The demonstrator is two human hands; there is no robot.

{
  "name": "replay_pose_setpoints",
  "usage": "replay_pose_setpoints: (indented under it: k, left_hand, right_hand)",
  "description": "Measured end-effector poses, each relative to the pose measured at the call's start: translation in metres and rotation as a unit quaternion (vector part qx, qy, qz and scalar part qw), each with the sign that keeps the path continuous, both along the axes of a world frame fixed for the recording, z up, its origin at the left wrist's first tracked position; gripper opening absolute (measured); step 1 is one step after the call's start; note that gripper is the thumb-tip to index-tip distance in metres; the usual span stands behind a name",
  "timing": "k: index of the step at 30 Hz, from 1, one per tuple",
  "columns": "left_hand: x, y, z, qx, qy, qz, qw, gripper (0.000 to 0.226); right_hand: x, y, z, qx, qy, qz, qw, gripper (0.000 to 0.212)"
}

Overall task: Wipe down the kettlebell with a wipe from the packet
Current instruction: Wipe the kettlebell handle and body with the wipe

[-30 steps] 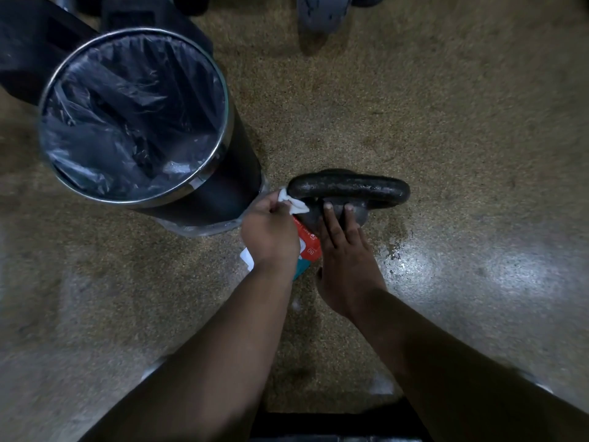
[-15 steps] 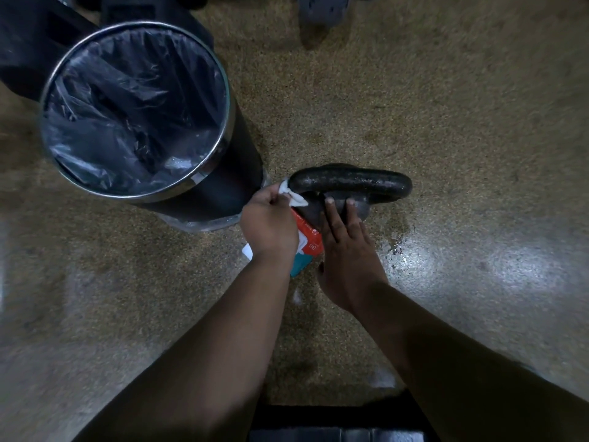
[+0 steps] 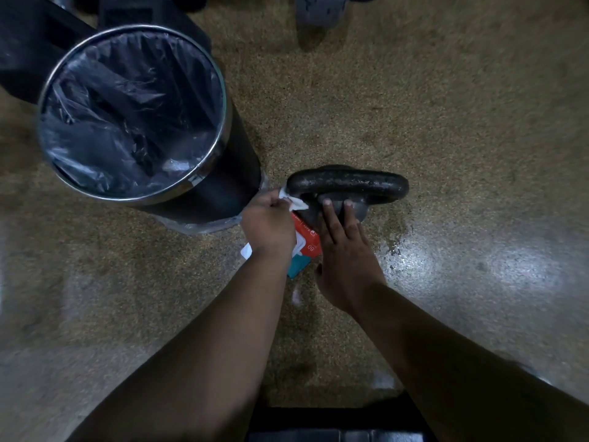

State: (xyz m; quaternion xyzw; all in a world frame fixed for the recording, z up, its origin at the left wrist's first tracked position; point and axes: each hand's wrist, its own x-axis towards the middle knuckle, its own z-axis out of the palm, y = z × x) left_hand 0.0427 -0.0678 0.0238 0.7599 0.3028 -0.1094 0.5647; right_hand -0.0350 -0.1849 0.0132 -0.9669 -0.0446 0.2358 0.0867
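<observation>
Hardly any shift: wipe between left hand fingers, against kettlebell handle.

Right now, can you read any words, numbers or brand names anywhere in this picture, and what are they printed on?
"80": on the red part of the wipes packet, upside down in this view.
Small white print and a round mark beside it on the same red part: too small to read.
On the kettlebell and the bin: no writing shows.
</observation>
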Motion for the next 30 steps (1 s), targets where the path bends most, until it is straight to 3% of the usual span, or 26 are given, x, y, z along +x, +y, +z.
replay_pose_setpoints:
  k: [3, 7, 11, 17, 23, 27, 30]
  left_hand:
    - [-0.006, 0.002, 0.002, 0.001, -0.017, 0.007, 1.000, 0.036]
    - [-0.005, 0.003, 0.004, 0.004, -0.032, 0.012, 0.999, 0.016]
    - [0.003, 0.001, 0.001, 0.023, 0.009, -0.010, 1.000, 0.017]
    - [-0.003, 0.002, 0.007, 0.022, -0.038, -0.001, 0.999, 0.017]
    - [0.004, 0.001, 0.005, 0.025, 0.004, 0.000, 1.000, 0.018]
    - [-0.002, 0.002, 0.014, 0.013, -0.038, -0.001, 0.999, 0.018]
    - [0.002, 0.002, 0.013, 0.017, -0.019, 0.002, 1.000, 0.022]
  right_hand:
    - [0.001, 0.000, 0.001, 0.001, -0.001, 0.001, 1.000, 0.090]
    - [0.000, 0.001, 0.000, -0.002, -0.004, 0.002, 1.000, 0.089]
    - [0.001, 0.001, -0.001, 0.005, -0.010, -0.006, 1.000, 0.091]
    - [-0.001, 0.001, -0.002, 0.003, -0.011, -0.007, 1.000, 0.092]
    - [-0.001, 0.001, -0.002, 0.004, -0.013, -0.009, 1.000, 0.094]
    - [0.000, 0.002, -0.003, 0.001, -0.008, -0.011, 1.000, 0.094]
    - [0.000, 0.002, -0.003, 0.005, -0.007, -0.014, 1.000, 0.096]
